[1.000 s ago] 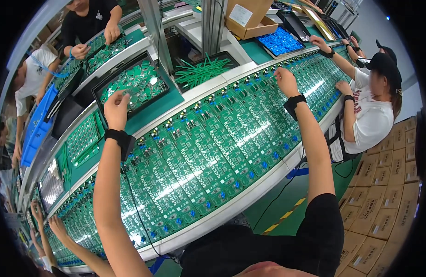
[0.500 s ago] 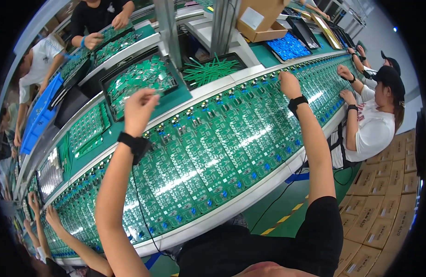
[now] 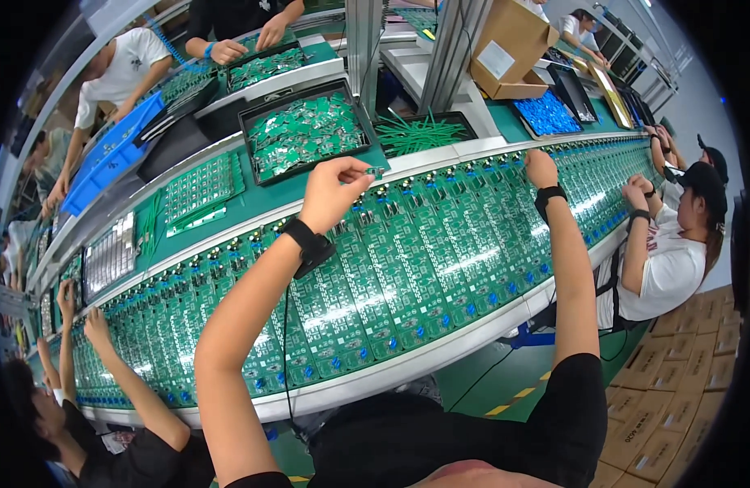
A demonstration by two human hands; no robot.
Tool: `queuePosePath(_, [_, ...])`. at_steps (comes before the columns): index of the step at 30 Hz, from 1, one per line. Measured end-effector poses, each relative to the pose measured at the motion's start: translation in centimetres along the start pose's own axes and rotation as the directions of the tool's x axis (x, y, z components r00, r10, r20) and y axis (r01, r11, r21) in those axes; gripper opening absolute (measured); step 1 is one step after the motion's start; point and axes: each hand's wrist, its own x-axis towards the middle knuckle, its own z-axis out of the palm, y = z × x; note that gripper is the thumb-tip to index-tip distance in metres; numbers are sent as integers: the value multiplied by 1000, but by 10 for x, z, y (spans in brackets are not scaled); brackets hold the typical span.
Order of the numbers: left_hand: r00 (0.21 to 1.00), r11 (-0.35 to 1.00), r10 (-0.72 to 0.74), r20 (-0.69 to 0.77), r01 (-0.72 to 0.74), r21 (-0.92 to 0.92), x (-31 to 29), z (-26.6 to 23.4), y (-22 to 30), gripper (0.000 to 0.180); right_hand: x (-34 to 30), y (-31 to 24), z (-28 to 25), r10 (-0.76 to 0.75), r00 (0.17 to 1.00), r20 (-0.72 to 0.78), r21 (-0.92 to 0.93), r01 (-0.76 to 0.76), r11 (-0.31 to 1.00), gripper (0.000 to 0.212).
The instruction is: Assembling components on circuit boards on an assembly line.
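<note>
My left hand (image 3: 334, 195) is pinched over the far edge of the long row of green circuit boards (image 3: 415, 252). Thumb and forefinger hold a small green circuit board (image 3: 376, 172). Farther right, my right hand (image 3: 541, 169) is closed at the same far edge, close to the upright parts on the boards; what its fingers hold, if anything, is hidden. A black band sits on each wrist, and a cord hangs from the left one (image 3: 310, 244). Beyond my left hand, a black tray (image 3: 243, 134) holds a heap of small green boards (image 3: 306, 130).
A tray of green strips (image 3: 423, 134), blue parts (image 3: 545, 112) and an open carton (image 3: 505, 61) stand behind metal posts (image 3: 450, 57). Co-workers sit at both sides, one in a white shirt (image 3: 676, 260) at right. Cartons (image 3: 676, 374) are stacked at lower right.
My left hand has drawn back from over the tray to the board row, and a small board now shows in its fingers. My right hand stays at the far edge. The whole view has shifted.
</note>
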Motion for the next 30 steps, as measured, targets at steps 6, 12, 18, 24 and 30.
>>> queuePosePath(6, [988,975,-150,34,154,-163,-4,5,0,17,-29,-93,-58,-170,928,-332,192,242,951,22])
queuePosePath(12, [976,948,-202,79,215,-236,0,41,8,18,-96,-240,-120,-341,910,-234,680,404,612,34])
queuePosePath(18, [978,967,-176,113,194,-167,-4,50,18,19,-104,-244,-110,-382,871,-308,529,491,692,37])
queuePosePath(24, [957,932,-229,179,268,-245,1,56,19,19,-94,-219,-113,-346,911,-224,713,395,579,27])
queuePosePath(30, [974,938,-164,156,203,-280,1,72,23,16,-88,-193,-113,-298,916,268,963,-259,68,22])
